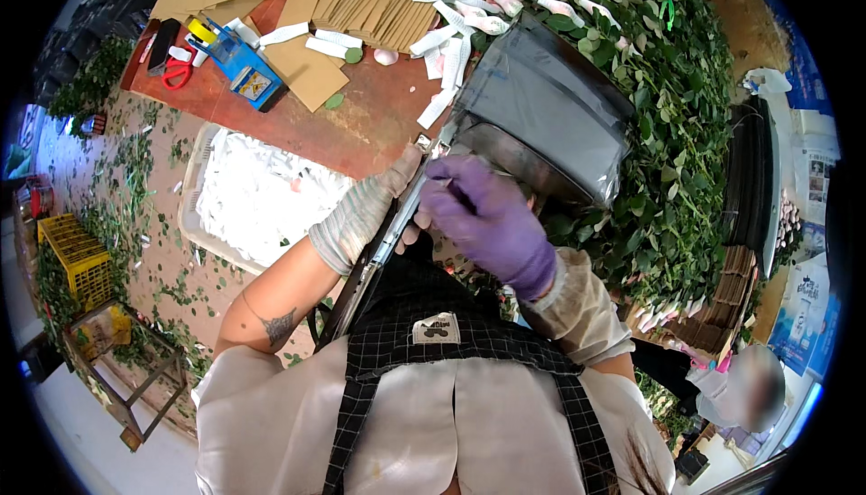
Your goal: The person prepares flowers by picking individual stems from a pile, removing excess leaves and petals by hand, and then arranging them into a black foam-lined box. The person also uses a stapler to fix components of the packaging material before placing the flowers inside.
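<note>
My left hand (369, 214), in a grey-striped fingerless glove, grips a long black and silver metal tool (387, 246) that looks like an opened stapler. It slants from the table edge down toward my apron. Over its upper end is my right hand (490, 221), in a purple glove, with thumb and fingers curled together. Whether anything small sits between those fingers cannot be made out. Just beyond the right hand lies a stack of dark clear-fronted plastic sleeves (541, 109).
The red-brown table (223, 102) bears cardboard pieces (372, 8), white mesh flower sleeves (446, 102), a blue tape dispenser (247, 72) and red-handled scissors (177, 75). Left stands a basket (196, 224) of white sleeves. Leafy rose stems (663, 136) fill the right; a person (727, 390) is lower right.
</note>
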Demonstrator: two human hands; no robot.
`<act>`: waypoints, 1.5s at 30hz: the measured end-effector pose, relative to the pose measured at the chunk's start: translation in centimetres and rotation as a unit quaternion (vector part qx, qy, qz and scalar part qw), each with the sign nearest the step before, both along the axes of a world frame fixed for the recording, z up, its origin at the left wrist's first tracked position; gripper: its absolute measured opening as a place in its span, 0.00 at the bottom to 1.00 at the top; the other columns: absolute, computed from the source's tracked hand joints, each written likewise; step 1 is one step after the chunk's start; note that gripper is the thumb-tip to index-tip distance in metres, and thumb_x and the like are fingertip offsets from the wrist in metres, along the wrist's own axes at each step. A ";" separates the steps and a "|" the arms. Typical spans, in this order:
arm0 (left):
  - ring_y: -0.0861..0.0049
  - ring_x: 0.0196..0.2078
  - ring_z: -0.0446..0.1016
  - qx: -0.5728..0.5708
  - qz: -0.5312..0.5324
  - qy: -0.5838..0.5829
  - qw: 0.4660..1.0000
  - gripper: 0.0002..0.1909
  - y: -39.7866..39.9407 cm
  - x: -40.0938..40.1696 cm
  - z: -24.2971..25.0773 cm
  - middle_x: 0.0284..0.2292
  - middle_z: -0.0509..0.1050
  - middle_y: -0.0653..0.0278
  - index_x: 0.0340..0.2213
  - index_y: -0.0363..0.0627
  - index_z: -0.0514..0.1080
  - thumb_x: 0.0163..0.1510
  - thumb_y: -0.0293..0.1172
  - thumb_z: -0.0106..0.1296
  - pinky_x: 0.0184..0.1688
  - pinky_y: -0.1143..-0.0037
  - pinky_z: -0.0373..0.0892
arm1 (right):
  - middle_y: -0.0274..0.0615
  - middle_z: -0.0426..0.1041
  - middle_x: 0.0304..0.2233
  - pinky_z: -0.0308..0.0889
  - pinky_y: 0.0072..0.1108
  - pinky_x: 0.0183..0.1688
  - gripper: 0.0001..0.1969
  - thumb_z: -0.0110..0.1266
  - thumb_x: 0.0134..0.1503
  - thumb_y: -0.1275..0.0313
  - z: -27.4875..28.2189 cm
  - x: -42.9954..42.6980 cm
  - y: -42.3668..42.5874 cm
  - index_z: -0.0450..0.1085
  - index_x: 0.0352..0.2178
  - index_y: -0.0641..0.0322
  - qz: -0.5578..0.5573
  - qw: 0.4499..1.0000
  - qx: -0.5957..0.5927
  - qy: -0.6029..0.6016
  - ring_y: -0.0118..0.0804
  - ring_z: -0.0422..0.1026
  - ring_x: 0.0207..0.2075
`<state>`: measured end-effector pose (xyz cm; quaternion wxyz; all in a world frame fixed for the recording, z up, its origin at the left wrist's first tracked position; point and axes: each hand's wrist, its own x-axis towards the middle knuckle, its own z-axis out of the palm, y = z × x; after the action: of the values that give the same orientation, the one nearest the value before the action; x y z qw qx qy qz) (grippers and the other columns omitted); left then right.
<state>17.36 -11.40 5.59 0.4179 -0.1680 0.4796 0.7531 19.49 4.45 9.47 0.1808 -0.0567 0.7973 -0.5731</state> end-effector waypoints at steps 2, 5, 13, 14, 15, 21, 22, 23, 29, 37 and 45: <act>0.84 0.09 0.61 0.008 -0.033 -0.059 0.998 0.30 -0.5 -0.2 1.0 0.15 0.68 0.69 0.21 0.50 0.68 0.52 0.65 0.35 0.08 0.83 0.55 | 0.44 0.70 0.24 0.65 0.19 0.29 0.12 0.50 0.54 0.70 0.4 0.9 0.5 0.65 0.39 0.64 -0.059 0.997 -0.048 0.022 0.28 0.68 0.23; 0.84 0.08 0.60 0.060 -0.052 -0.066 0.995 0.31 -1.2 -0.2 0.4 0.15 0.67 0.69 0.17 0.50 0.66 0.51 0.66 0.34 0.08 0.84 0.55 | 0.41 0.73 0.32 0.66 0.17 0.37 0.10 0.51 0.53 0.73 -1.3 1.2 2.9 0.69 0.37 0.65 -0.067 0.994 0.080 0.041 0.28 0.71 0.32; 0.84 0.07 0.60 0.200 0.024 -0.129 0.971 0.30 -3.7 2.4 -5.9 0.13 0.64 0.68 0.17 0.47 0.64 0.54 0.62 0.34 0.09 0.84 0.56 | 0.46 0.68 0.44 0.68 0.31 0.33 0.19 0.43 0.52 0.73 -15.2 2.5 8.7 0.60 0.47 0.62 0.039 0.848 0.478 0.226 0.48 0.72 0.33; 0.84 0.08 0.60 0.196 0.014 -0.136 0.971 0.30 -3.5 2.7 -6.1 0.13 0.64 0.68 0.17 0.48 0.64 0.54 0.62 0.34 0.09 0.84 0.56 | 0.47 0.68 0.41 0.68 0.32 0.35 0.22 0.47 0.50 0.71 -16.0 2.3 8.4 0.59 0.49 0.56 0.028 0.818 0.514 0.256 0.46 0.72 0.34; 0.85 0.08 0.60 0.192 0.008 -0.142 0.971 0.30 -3.4 3.0 -6.4 0.13 0.64 0.69 0.17 0.48 0.64 0.54 0.62 0.34 0.09 0.84 0.56 | 0.46 0.68 0.39 0.68 0.32 0.34 0.20 0.47 0.50 0.70 -15.8 1.6 7.7 0.60 0.47 0.56 0.023 0.825 0.522 0.215 0.46 0.72 0.33; 0.85 0.08 0.61 0.168 -0.037 -0.160 0.972 0.31 -2.8 3.2 -6.5 0.13 0.64 0.69 0.17 0.48 0.64 0.54 0.63 0.32 0.10 0.84 0.57 | 0.44 0.68 0.30 0.68 0.31 0.28 0.14 0.50 0.49 0.62 -14.6 0.4 5.5 0.65 0.34 0.58 0.017 0.812 0.575 0.101 0.42 0.73 0.28; 0.85 0.08 0.61 0.164 -0.037 -0.164 0.972 0.31 -2.7 3.2 -6.5 0.13 0.64 0.69 0.17 0.48 0.64 0.54 0.63 0.32 0.10 0.84 0.57 | 0.44 0.68 0.30 0.69 0.31 0.28 0.14 0.50 0.49 0.62 -14.6 0.5 5.4 0.64 0.35 0.58 0.009 0.817 0.565 0.118 0.43 0.73 0.27; 0.85 0.08 0.61 0.160 -0.036 -0.168 0.972 0.31 -2.6 3.1 -6.5 0.13 0.64 0.69 0.17 0.47 0.64 0.54 0.63 0.32 0.10 0.84 0.58 | 0.44 0.68 0.29 0.69 0.32 0.27 0.15 0.49 0.49 0.62 -14.8 0.6 5.3 0.64 0.36 0.59 0.001 0.821 0.554 0.135 0.43 0.73 0.26; 0.85 0.08 0.61 0.157 -0.050 -0.120 0.979 0.32 -2.1 3.1 -6.6 0.13 0.64 0.68 0.17 0.46 0.64 0.53 0.63 0.33 0.10 0.84 0.59 | 0.48 0.68 0.31 0.67 0.31 0.33 0.17 0.50 0.50 0.61 -15.5 2.0 6.0 0.64 0.39 0.59 -0.030 0.797 0.572 0.194 0.42 0.71 0.32; 0.85 0.08 0.62 0.182 -0.049 -0.148 0.971 0.31 -1.5 3.1 -6.0 0.13 0.64 0.67 0.17 0.46 0.64 0.53 0.63 0.34 0.09 0.85 0.59 | 0.49 0.65 0.44 0.68 0.28 0.42 0.14 0.50 0.52 0.81 -8.8 4.0 5.9 0.67 0.42 0.66 -0.165 0.946 -0.030 0.278 0.43 0.68 0.43; 0.85 0.08 0.62 0.147 -0.067 -0.109 0.981 0.30 -0.7 2.7 -4.4 0.13 0.66 0.67 0.17 0.47 0.66 0.53 0.62 0.36 0.08 0.86 0.58 | 0.48 0.69 0.41 0.66 0.22 0.44 0.15 0.53 0.47 0.88 -5.1 5.1 2.2 0.70 0.38 0.64 -0.235 0.878 -0.284 0.305 0.35 0.72 0.39</act>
<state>20.08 -12.10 1.15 0.5377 -0.1536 0.3255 0.7625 24.58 6.65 4.33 -0.2352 -0.0883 0.6057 -0.7550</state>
